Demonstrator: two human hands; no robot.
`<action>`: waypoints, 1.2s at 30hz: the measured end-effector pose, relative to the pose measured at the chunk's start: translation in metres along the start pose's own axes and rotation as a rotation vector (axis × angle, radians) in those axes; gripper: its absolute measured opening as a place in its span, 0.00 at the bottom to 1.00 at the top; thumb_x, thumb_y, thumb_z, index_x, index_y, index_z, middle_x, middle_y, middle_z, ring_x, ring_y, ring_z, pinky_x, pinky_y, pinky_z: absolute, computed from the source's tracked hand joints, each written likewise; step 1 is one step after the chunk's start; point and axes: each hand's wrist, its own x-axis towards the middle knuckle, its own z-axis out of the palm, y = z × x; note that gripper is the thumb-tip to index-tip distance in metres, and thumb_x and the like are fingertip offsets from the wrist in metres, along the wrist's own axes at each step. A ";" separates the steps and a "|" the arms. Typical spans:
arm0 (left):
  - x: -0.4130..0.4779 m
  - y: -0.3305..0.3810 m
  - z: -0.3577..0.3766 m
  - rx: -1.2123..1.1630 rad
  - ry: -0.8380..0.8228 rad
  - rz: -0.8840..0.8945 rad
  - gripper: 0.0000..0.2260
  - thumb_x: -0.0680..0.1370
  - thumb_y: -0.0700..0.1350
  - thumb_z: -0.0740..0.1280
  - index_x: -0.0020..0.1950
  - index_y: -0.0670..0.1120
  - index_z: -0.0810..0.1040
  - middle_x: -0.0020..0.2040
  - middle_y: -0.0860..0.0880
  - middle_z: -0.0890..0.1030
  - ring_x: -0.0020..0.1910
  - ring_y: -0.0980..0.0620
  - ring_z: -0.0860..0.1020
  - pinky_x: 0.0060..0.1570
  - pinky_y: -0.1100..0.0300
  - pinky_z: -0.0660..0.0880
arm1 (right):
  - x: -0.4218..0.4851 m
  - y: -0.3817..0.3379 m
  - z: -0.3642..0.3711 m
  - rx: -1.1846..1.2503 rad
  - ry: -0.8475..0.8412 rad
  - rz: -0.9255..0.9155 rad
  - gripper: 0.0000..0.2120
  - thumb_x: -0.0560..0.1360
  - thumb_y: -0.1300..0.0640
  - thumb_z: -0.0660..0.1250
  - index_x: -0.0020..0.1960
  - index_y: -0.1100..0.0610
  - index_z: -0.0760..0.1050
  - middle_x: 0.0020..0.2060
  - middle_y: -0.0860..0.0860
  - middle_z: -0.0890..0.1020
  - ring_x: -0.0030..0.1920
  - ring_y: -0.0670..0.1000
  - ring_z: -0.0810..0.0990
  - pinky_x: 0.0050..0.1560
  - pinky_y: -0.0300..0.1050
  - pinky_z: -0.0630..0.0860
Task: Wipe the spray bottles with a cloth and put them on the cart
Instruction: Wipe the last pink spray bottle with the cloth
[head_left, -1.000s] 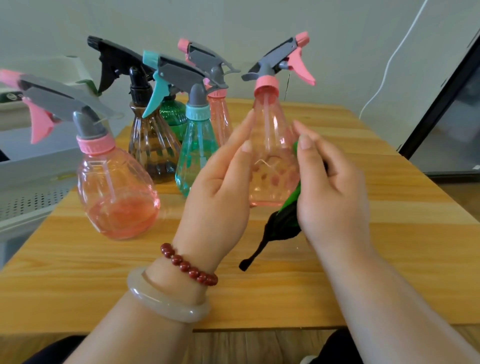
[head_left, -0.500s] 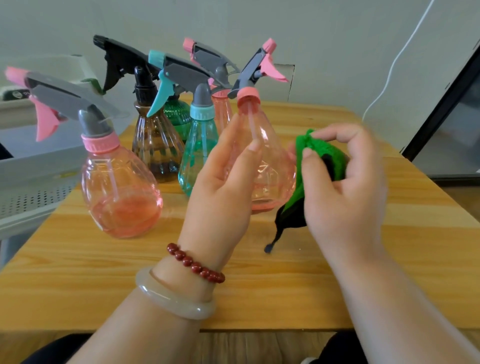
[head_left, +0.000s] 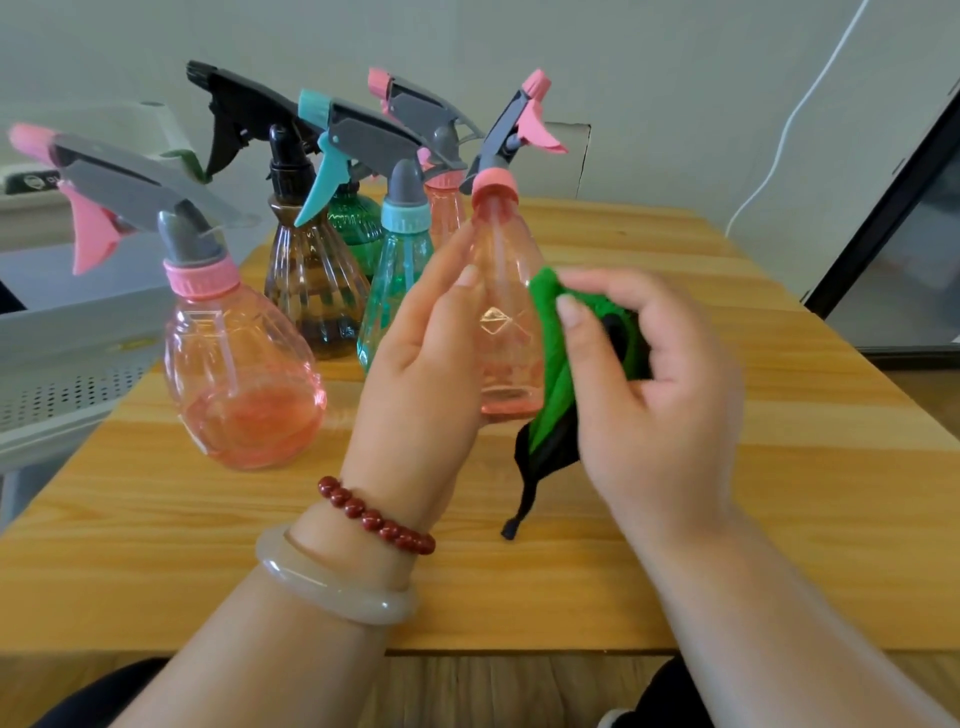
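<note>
Centrally, a small pink spray bottle (head_left: 506, 322) is gripped by the left hand (head_left: 421, 384), whose fingers are wrapped round its left side while the thumb is laid across the front. The bottle is held almost upright over the wooden table (head_left: 779, 467), with its grey and pink trigger head turned away from the camera. Whether its base touches the tabletop cannot be told.

A green cloth (head_left: 556, 364) is pinched in the curled fingers and thumb of the right hand (head_left: 654, 395) and is pressed against the right side of the held bottle. A black edge of the cloth hangs below the hand and ends in a thin tail at the tabletop.

Five more bottles are stood on the table to the left and behind: a large pink bottle (head_left: 239, 384) nearest, a brown bottle (head_left: 311, 280), a teal bottle (head_left: 395, 280), a green bottle (head_left: 353, 218) and a second slim pink bottle (head_left: 441, 208), the last two largely hidden. A pale perforated cart (head_left: 62, 353) is seen just beyond the table's left edge. A red bead bracelet (head_left: 374, 517) and a pale bangle (head_left: 332, 587) are worn on the left wrist.
</note>
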 end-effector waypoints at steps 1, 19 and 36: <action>0.000 0.000 0.000 0.003 0.001 0.007 0.16 0.77 0.55 0.61 0.64 0.65 0.77 0.65 0.56 0.80 0.65 0.51 0.78 0.63 0.41 0.74 | -0.002 -0.003 0.001 -0.004 -0.055 -0.091 0.06 0.78 0.64 0.67 0.53 0.58 0.80 0.50 0.48 0.82 0.54 0.48 0.81 0.58 0.44 0.75; -0.002 0.002 0.001 0.228 -0.155 0.164 0.17 0.84 0.46 0.58 0.70 0.62 0.69 0.62 0.58 0.81 0.61 0.58 0.78 0.58 0.48 0.79 | 0.002 -0.007 0.003 0.013 -0.163 0.026 0.13 0.80 0.63 0.61 0.62 0.61 0.78 0.62 0.51 0.79 0.67 0.44 0.75 0.68 0.37 0.69; -0.005 0.003 0.002 0.190 -0.166 0.149 0.16 0.84 0.44 0.60 0.69 0.60 0.72 0.63 0.66 0.77 0.63 0.68 0.75 0.58 0.70 0.74 | 0.009 0.005 0.001 0.371 -0.018 0.620 0.14 0.80 0.58 0.60 0.56 0.47 0.82 0.55 0.46 0.85 0.59 0.45 0.81 0.63 0.47 0.76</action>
